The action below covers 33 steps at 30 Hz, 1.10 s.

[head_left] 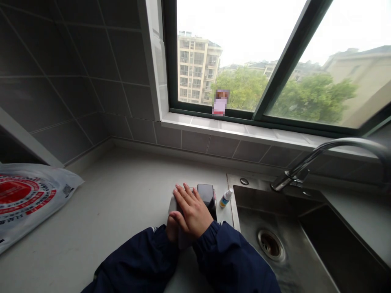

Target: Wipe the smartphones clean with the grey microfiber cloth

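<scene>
My right hand (193, 211) lies flat, fingers stretched out, across a flat greyish thing (184, 241) whose kind I cannot make out. Only a small part of my left hand (172, 230) shows, at the left edge of that thing below the right thumb; its fingers are hidden. A dark, glossy phone-like slab (206, 193) sits just beyond my right hand, partly covered by it. Right of the slab, a small white spray bottle (225, 198) with a blue and yellow label stands near the sink edge.
A steel sink (244, 211) with a drain (270, 244) and a curved faucet (317, 156) lies to the right. At the left, a white plastic bag (65, 185) with red print rests on the pale countertop (122, 187). A window sill (201, 123) runs along the back.
</scene>
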{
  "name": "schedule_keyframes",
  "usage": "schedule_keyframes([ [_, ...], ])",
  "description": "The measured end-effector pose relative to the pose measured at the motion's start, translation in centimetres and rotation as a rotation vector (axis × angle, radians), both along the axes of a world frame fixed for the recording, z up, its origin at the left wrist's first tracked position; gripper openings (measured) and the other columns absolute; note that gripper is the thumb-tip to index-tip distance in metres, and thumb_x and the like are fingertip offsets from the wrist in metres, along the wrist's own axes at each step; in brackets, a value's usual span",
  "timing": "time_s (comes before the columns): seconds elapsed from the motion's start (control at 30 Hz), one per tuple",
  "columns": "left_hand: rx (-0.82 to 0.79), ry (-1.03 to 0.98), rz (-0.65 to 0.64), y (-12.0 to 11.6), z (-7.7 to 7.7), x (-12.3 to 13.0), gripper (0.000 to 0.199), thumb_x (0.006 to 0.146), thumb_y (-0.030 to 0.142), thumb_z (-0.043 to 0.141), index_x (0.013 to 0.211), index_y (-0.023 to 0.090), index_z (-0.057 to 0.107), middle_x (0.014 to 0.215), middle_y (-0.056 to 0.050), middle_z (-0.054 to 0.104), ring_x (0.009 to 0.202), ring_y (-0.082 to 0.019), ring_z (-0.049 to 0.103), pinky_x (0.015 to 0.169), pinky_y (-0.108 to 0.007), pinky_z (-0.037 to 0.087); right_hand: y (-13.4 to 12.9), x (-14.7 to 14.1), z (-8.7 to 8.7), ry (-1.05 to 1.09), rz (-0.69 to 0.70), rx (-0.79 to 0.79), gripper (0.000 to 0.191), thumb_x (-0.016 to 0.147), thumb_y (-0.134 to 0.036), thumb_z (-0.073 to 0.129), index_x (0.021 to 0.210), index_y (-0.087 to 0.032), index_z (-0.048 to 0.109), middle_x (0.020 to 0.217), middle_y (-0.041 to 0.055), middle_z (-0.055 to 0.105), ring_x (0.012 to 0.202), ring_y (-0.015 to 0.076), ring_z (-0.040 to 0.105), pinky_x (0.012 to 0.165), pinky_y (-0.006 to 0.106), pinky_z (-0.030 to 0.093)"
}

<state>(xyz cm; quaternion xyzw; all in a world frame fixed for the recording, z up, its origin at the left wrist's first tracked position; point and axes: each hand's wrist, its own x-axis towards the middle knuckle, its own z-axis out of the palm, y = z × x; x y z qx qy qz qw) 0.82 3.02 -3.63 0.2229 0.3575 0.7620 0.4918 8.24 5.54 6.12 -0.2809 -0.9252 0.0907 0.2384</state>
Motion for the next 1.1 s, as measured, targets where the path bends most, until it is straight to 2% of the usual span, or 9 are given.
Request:
schedule_keyframes([
  [0.13,-0.113,-0.208,-0.034,0.2,-0.4,-0.1,0.032,0.094,0.029,0.04,0.113,0.028,0.066,0.132,-0.001,0.061,0.146,-0.021,0.025,0.117,-0.033,0.027,-0.1,0.2,0.4,0.08,-0.032,0.005,0.045,0.098,-0.038,0.047,0.135,-0.013,0.052,0.142,0.0126,0.052,0.137,0.0296,0.04,0.114,0.05,0.031],
  [0.23,-0.159,-0.336,-0.128,0.0,0.2,-0.8,0.026,0.093,0.024,0.044,0.099,0.022,0.069,0.112,-0.005,0.069,0.136,-0.023,0.042,0.112,-0.033,0.036,0.1,0.2,1.2,0.108,-0.067,-0.004,0.027,0.1,-0.031,0.043,0.118,-0.02,0.06,0.123,0.0085,0.064,0.119,0.0225,0.056,0.114,0.046,0.03],
  [0.3,-0.16,-0.404,-0.192,-0.1,1.1,-1.1,0.023,0.093,0.027,0.047,0.096,0.02,0.069,0.104,-0.006,0.071,0.127,-0.023,0.051,0.109,-0.032,0.039,0.4,0.2,1.6,0.123,-0.081,-0.008,0.022,0.099,-0.028,0.043,0.107,-0.021,0.062,0.112,0.0068,0.067,0.108,0.0197,0.06,0.114,0.044,0.031],
  [0.4,-0.15,-0.482,-0.3,-0.4,2.9,-1.2,0.03,0.092,0.039,0.05,0.1,0.017,0.069,0.098,-0.007,0.071,0.121,-0.027,0.056,0.109,-0.039,0.04,1.0,0.2,1.7,0.142,-0.102,-0.017,0.02,0.098,-0.024,0.043,0.098,-0.021,0.063,0.098,0.0062,0.068,0.095,0.0188,0.063,0.109,0.041,0.036],
  [0.53,-0.167,-0.582,-0.457,-0.9,5.3,-1.1,0.041,0.092,0.046,0.049,0.116,0.016,0.065,0.106,-0.011,0.071,0.123,-0.032,0.056,0.11,-0.045,0.038,1.6,0.2,1.3,0.168,-0.149,-0.047,0.018,0.098,-0.024,0.046,0.095,-0.02,0.063,0.089,0.006,0.067,0.087,0.0192,0.063,0.09,0.033,0.049],
  [0.63,-0.144,-0.66,-0.542,-1.0,6.1,-1.1,0.054,0.092,0.054,0.043,0.126,0.016,0.059,0.115,-0.014,0.069,0.125,-0.033,0.055,0.11,-0.046,0.037,1.6,0.1,1.0,0.181,-0.162,-0.054,0.015,0.097,-0.026,0.05,0.099,-0.019,0.063,0.092,0.0065,0.068,0.09,0.02,0.063,0.085,0.03,0.051],
  [0.77,-0.138,-0.63,-0.417,-0.8,6.1,-1.3,0.054,0.095,0.051,0.038,0.131,0.015,0.057,0.122,-0.014,0.067,0.127,-0.028,0.054,0.111,-0.04,0.038,1.3,-0.1,0.8,0.162,-0.104,-0.017,0.022,0.096,-0.025,0.052,0.116,-0.02,0.061,0.116,0.0083,0.066,0.11,0.0217,0.06,0.1,0.037,0.046],
  [0.9,-0.114,-0.559,-0.328,-0.4,6.3,-1.5,0.047,0.098,0.044,0.037,0.132,0.019,0.056,0.127,-0.01,0.065,0.131,-0.021,0.05,0.112,-0.032,0.038,0.7,0.0,0.4,0.104,-0.031,0.031,0.024,0.093,-0.018,0.05,0.113,-0.02,0.063,0.137,0.0091,0.056,0.132,0.0254,0.046,0.109,0.044,0.039],
  [1.1,-0.259,-0.493,-0.279,-0.4,6.3,-1.8,0.044,0.097,0.042,0.041,0.123,0.015,0.064,0.121,-0.011,0.069,0.129,-0.019,0.053,0.11,-0.027,0.04,-0.5,0.6,-0.5,0.036,0.035,0.078,0.03,0.092,-0.017,0.049,0.12,-0.018,0.061,0.142,0.007,0.053,0.144,0.0282,0.028,0.115,0.049,0.03],
])
